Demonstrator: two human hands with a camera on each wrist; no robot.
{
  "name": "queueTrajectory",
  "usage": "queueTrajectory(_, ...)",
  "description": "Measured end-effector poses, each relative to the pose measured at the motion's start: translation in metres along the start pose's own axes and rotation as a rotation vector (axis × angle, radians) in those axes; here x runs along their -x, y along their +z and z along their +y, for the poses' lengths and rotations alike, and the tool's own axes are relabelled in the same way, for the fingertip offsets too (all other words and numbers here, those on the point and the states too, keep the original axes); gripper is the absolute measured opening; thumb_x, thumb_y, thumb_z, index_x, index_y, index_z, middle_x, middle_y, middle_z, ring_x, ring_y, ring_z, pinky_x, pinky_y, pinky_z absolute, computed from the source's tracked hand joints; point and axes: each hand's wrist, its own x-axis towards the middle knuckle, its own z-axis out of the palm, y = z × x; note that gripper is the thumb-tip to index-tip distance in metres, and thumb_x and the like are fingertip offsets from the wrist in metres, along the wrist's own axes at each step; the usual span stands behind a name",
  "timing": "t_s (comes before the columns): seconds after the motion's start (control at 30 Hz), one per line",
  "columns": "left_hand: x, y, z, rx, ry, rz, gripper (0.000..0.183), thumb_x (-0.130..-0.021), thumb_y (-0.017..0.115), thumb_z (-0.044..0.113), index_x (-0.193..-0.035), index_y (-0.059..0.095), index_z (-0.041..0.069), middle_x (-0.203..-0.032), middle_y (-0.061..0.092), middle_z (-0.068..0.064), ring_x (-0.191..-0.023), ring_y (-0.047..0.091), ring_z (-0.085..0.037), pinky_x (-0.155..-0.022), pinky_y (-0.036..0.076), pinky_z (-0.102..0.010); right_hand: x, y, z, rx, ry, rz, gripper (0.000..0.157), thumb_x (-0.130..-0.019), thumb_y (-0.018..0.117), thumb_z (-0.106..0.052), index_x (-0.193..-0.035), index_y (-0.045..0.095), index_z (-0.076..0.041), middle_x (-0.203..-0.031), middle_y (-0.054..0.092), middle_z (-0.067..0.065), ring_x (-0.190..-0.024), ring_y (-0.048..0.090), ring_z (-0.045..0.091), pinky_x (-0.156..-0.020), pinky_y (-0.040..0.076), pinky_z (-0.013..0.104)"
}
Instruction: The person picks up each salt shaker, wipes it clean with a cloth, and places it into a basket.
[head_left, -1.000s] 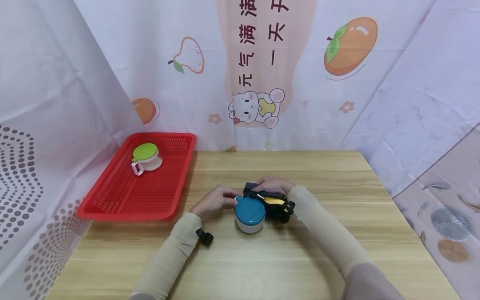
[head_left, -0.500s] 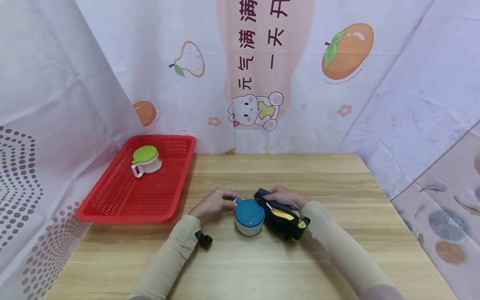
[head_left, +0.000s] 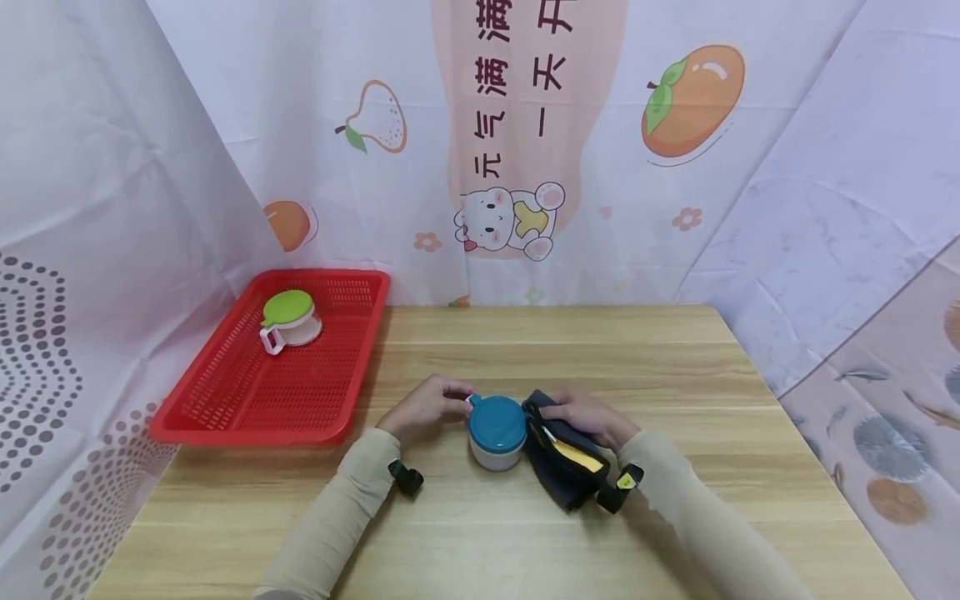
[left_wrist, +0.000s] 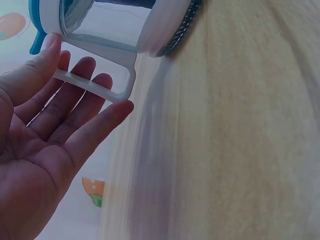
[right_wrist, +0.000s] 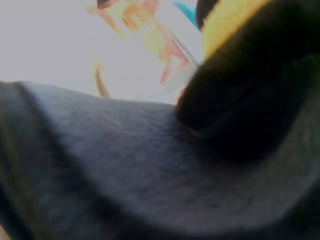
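In the head view, a clear jar [head_left: 498,429] with a blue lid and a white base stands upright at the middle of the table. My left hand [head_left: 426,410] holds its white handle [left_wrist: 90,86], the thumb at the top and the fingers along the bar in the left wrist view. My right hand [head_left: 588,415] grips a dark fabric item [head_left: 553,475], pouch-like, with black edging and a yellow strip. It leans slantwise right beside the jar. Grey fuzzy fabric [right_wrist: 115,155] fills most of the right wrist view, where my right fingers are hidden.
A red mesh basket [head_left: 300,392] stands at the left of the wooden table [head_left: 480,542]. Inside it sits another handled jar [head_left: 292,321] with a green lid. A printed curtain [head_left: 420,167] hangs behind the table. Black wrist cameras are strapped to both sleeves.
My right hand has shifted right and nearer to me, swinging the dark fabric item from behind the jar to a slant at its right. The left hand and the blue-lidded jar stay nearly still.
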Motion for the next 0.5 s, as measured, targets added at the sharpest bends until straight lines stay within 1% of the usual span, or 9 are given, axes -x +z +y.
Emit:
queueTrajectory(0.07, 0.0, 0.0, 0.0, 0.006, -0.009, 0.004, 0.023, -0.092, 0.065, 0.009, -0.115, 0.07, 0.007, -0.106, 0.068, -0.007, -0.095, 0.061, -0.016, -0.09, 0.055, -0.036, 0.001, 0.002, 0.0, -0.004, -0.016, 0.009, 0.025, -0.095, 0.056, -0.019, -0.1, 0.064, 0.004, -0.076, 0.06, -0.003, -0.063, 0.055, 0.004, -0.059, 0.047, 0.017)
queueTrajectory(0.17, 0.0, 0.0, 0.0, 0.015, -0.019, 0.012, 0.024, -0.092, 0.065, 0.009, -0.116, 0.07, 0.007, -0.108, 0.069, -0.007, -0.094, 0.062, -0.015, -0.091, 0.055, -0.036, 0.001, 0.004, -0.001, 0.007, -0.011, 0.039, 0.031, -0.096, 0.055, -0.022, -0.108, 0.064, 0.005, -0.076, 0.06, -0.004, -0.062, 0.055, 0.004, -0.059, 0.047, 0.018)
queueTrajectory(0.23, 0.0, 0.0, 0.001, 0.027, -0.03, 0.017, 0.025, -0.092, 0.066, 0.009, -0.117, 0.07, 0.007, -0.109, 0.07, -0.007, -0.095, 0.063, -0.015, -0.091, 0.055, -0.036, -0.002, 0.004, -0.002, 0.021, 0.002, 0.055, 0.031, -0.096, 0.055, -0.025, -0.107, 0.065, 0.003, -0.075, 0.06, -0.004, -0.062, 0.055, 0.005, -0.059, 0.046, 0.018)
queueTrajectory(0.3, 0.0, 0.0, 0.002, 0.037, -0.038, 0.02, 0.026, -0.092, 0.066, 0.009, -0.117, 0.07, 0.007, -0.11, 0.07, -0.008, -0.095, 0.063, -0.015, -0.092, 0.055, -0.036, -0.005, 0.003, -0.003, 0.037, 0.02, 0.063, 0.029, -0.095, 0.056, -0.027, -0.102, 0.065, 0.0, -0.074, 0.059, -0.004, -0.062, 0.054, 0.005, -0.059, 0.046, 0.019)
queueTrajectory(0.4, -0.001, -0.001, 0.001, 0.038, -0.039, 0.02, 0.026, -0.091, 0.066, 0.008, -0.117, 0.07, 0.006, -0.109, 0.071, -0.008, -0.093, 0.064, -0.014, -0.091, 0.055, -0.036, -0.01, 0.002, -0.006, 0.064, 0.029, 0.052, 0.025, -0.095, 0.057, -0.026, -0.095, 0.064, -0.002, -0.073, 0.058, -0.004, -0.062, 0.053, 0.006, -0.06, 0.045, 0.02)
queueTrajectory(0.5, -0.002, -0.002, -0.001, 0.034, -0.024, 0.01, 0.025, -0.091, 0.066, 0.007, -0.116, 0.07, 0.004, -0.107, 0.071, -0.009, -0.09, 0.064, -0.013, -0.089, 0.056, -0.035, -0.016, 0.001, -0.008, 0.086, 0.041, 0.041, 0.026, -0.094, 0.057, -0.025, -0.099, 0.063, 0.0, -0.077, 0.059, -0.003, -0.065, 0.054, 0.007, -0.062, 0.045, 0.02)
